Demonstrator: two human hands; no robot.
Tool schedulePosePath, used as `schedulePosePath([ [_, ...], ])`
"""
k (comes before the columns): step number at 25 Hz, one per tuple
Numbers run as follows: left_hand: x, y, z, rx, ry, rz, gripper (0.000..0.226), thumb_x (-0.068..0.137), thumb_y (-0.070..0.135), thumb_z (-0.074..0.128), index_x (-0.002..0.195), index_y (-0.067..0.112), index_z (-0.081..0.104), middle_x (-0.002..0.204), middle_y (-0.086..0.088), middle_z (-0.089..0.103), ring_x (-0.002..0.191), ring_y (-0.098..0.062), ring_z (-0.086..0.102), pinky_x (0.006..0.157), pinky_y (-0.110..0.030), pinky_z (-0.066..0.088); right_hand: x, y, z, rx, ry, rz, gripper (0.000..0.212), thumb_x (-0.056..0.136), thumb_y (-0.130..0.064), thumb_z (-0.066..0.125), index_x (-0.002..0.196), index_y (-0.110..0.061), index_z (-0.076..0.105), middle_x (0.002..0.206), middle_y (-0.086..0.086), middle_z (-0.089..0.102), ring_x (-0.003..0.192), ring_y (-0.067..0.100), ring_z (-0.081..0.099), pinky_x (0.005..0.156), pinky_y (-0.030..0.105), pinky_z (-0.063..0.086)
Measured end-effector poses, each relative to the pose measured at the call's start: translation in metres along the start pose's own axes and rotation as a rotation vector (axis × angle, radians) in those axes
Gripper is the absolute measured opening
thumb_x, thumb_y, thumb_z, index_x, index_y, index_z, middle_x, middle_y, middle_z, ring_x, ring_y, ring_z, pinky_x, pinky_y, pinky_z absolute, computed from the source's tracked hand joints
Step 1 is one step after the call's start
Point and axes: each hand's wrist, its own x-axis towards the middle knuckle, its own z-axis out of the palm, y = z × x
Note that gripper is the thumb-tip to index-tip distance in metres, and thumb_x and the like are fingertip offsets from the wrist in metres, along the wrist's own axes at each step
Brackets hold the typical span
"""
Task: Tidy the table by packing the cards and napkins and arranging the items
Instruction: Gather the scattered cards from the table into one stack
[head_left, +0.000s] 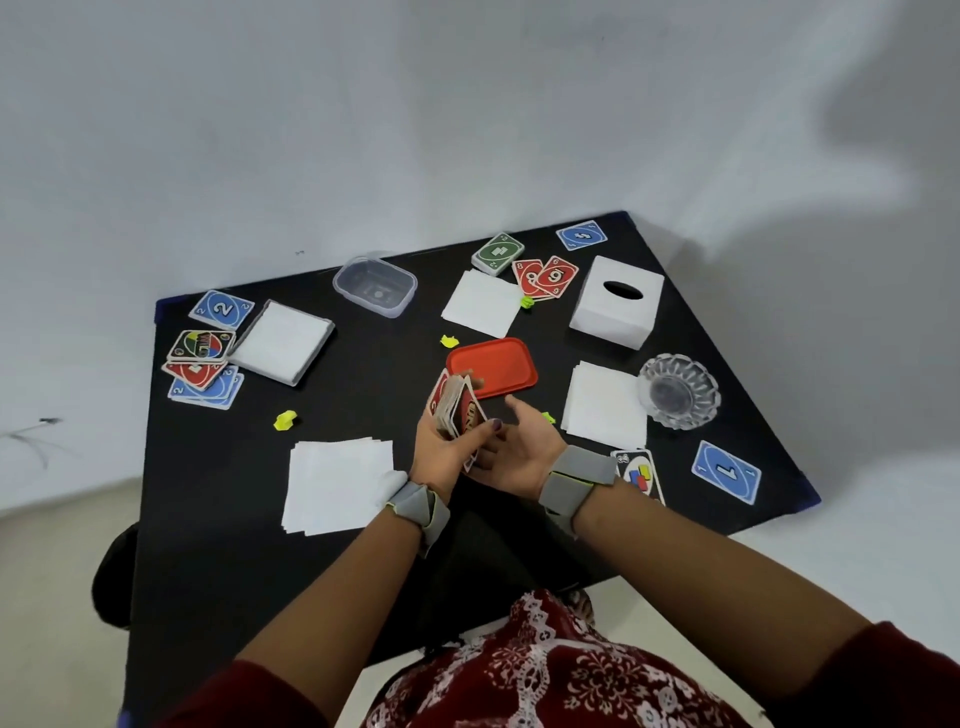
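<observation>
Black desk (363, 395), with a red lid (491, 366) lying flat near its middle. Just in front of the lid, the left hand (441, 449) gripped a deck of cards (457, 410) on edge, fingers curled round it. The right hand (517, 449) lay beside the deck with relaxed fingers, holding nothing that could be seen. Grey bands were worn on both wrists. Behind and left of the lid stood a clear container (375, 285), uncovered. Behind and right of the lid stood a white tissue box (616, 301). Right of the lid sat a glass dish (679, 389), touching a napkin stack (602, 405). Further napkin piles lay directly behind the lid (483, 309), far left of it (280, 340) and in front of it to the left (337, 486). Loose cards: a green-topped pile (497, 253), a red 8 and 9 (545, 278) and a blue card (582, 235) lay behind the lid. A blue 2 (222, 309) and a mixed heap topped by a wild card (200, 364) lay far left of it. A blue 1 (726, 472) and a four-colour card (639, 475) lay in front of the lid to the right. Small yellow scraps (285, 420) were scattered around the lid.
</observation>
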Motion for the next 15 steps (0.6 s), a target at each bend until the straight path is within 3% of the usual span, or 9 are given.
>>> schedulePosePath([
  [3,-0.007,-0.005,0.026,0.021,0.027,-0.032,0.048,0.072,-0.005,0.073,0.116,0.001,0.056,0.100,-0.008,0.068,0.089,-0.013,0.068,0.085,-0.032,0.050,-0.009,-0.009,-0.025,-0.076,-0.009,-0.004,0.036,0.099,-0.031,0.035,0.095,-0.006,0.060,0.095,0.010,0.060,0.085,0.023,0.057,0.078,0.033,0.046],
  [6,-0.011,-0.012,0.055,0.061,-0.008,0.010,0.051,0.070,0.007,0.070,0.118,-0.003,0.055,0.102,-0.003,0.070,0.095,-0.012,0.067,0.086,-0.029,0.051,-0.020,-0.019,-0.049,-0.156,-0.005,-0.045,0.023,0.094,-0.010,0.038,0.087,-0.009,0.060,0.087,0.008,0.059,0.079,0.019,0.056,0.074,0.030,0.048],
  [10,-0.021,-0.022,0.099,-0.019,0.082,-0.028,0.020,0.085,0.018,0.056,0.102,0.020,0.067,0.107,0.000,0.068,0.102,-0.018,0.062,0.099,-0.041,0.046,-0.032,-0.037,-0.084,-0.216,-0.001,-0.074,0.024,0.097,-0.013,0.044,0.077,-0.012,0.057,0.059,0.002,0.066,0.062,0.015,0.063,0.069,0.029,0.049],
  [12,-0.027,-0.028,0.114,-0.085,0.141,-0.014,0.021,0.092,0.017,0.051,0.105,0.024,0.067,0.116,-0.001,0.066,0.107,-0.021,0.060,0.099,-0.041,0.046,-0.038,-0.044,-0.101,-0.253,-0.039,-0.038,0.022,0.096,-0.015,0.045,0.078,-0.011,0.058,0.051,0.002,0.067,0.057,0.017,0.065,0.071,0.032,0.049],
  [15,-0.033,-0.028,0.130,-0.086,0.125,0.011,0.030,0.081,0.024,0.064,0.111,0.028,0.065,0.119,-0.009,0.065,0.106,-0.028,0.061,0.096,-0.045,0.048,-0.045,-0.051,-0.120,-0.319,-0.116,-0.018,0.020,0.097,-0.007,0.042,0.089,-0.014,0.058,0.055,0.002,0.068,0.066,0.017,0.063,0.068,0.032,0.054],
])
